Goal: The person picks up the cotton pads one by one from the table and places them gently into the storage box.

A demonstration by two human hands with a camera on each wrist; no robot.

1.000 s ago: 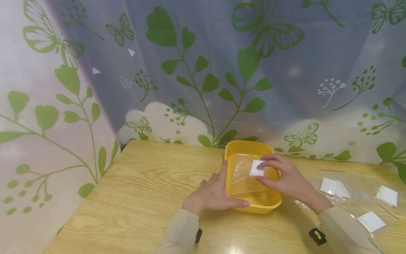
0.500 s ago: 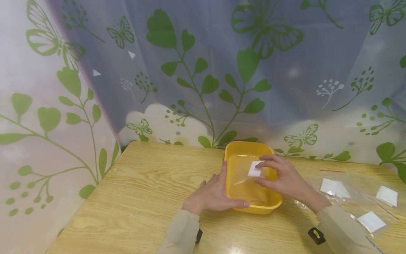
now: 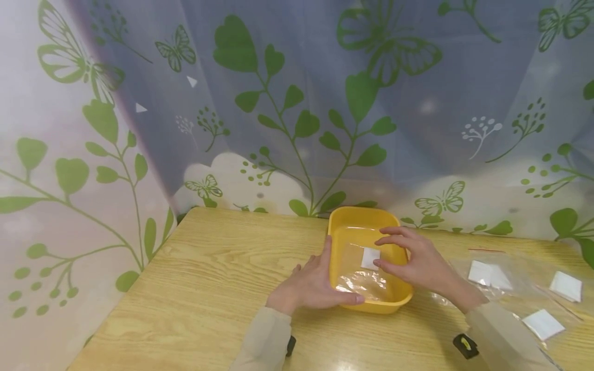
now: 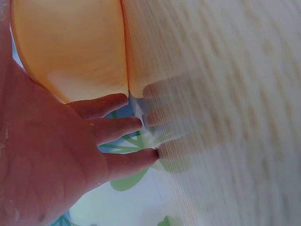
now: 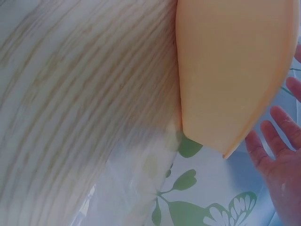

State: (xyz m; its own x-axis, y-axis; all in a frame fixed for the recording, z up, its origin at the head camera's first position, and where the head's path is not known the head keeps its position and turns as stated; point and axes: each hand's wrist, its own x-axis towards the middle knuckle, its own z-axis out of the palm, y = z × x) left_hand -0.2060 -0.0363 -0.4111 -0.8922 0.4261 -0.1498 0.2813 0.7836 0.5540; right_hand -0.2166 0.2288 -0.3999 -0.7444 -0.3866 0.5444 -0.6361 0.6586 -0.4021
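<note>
A yellow plastic basin (image 3: 381, 308) stands on the table near the curtain. Inside it lies a clear plastic bag (image 3: 351, 265) with a white folded square (image 3: 370, 258) in it. My left hand (image 3: 310, 284) steadies the basin from its left, its index finger along the side and thumb over the near rim; the other fingers are extended in the left wrist view. Over the basin's right rim reaches my right hand (image 3: 419, 263), thumb and fingers parted, nothing between them. Its thumb tip is beside the white square; whether it touches is unclear.
Several clear zip bags with white folded squares, such as one square (image 3: 544, 324), lie to the right of the basin. A wood-grain table (image 3: 223, 288) extends to the left. Behind it hangs a patterned curtain (image 3: 287, 154) with leaves and butterflies.
My right hand has let go of the bag with the white square, which has dropped flatter and slightly nearer in the basin. The left hand stays at the basin's side.
</note>
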